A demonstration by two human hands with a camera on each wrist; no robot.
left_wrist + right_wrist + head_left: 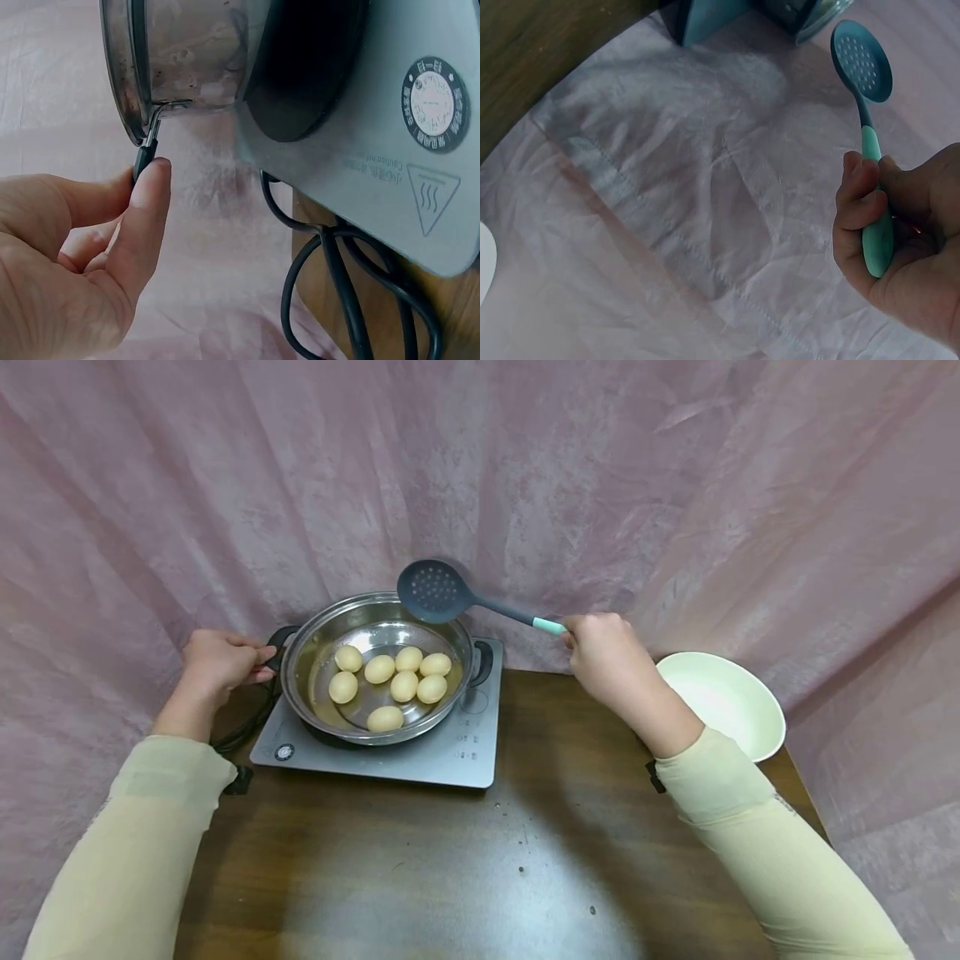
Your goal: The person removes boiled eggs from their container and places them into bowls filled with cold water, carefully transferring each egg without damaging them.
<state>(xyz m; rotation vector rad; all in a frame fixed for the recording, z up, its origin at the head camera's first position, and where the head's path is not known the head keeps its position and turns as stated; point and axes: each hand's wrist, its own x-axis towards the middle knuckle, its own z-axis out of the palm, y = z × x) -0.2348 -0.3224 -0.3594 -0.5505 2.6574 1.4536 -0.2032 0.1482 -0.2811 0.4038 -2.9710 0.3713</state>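
Note:
A steel pot [300, 693] with several pale eggs [385, 719] in shallow water stands on a silver induction cooker [457, 752]. My left hand [221, 662] pinches the pot's black side handle [144, 159] between thumb and fingers. Over the pot's far right rim hangs a dark slotted skimmer [435, 592] with nothing in its bowl. Its mint-green grip [877, 240] is held in my right hand [611, 656], the fingers wrapped round it. In the head view, most of that grip is hidden by the hand.
A pale green-white oval bowl [723, 702] sits at the right on the wooden table [420, 860], partly behind my right forearm. Black cable [330, 247] loops beside the cooker's left edge. A pink curtain [525, 485] hangs close behind the pot.

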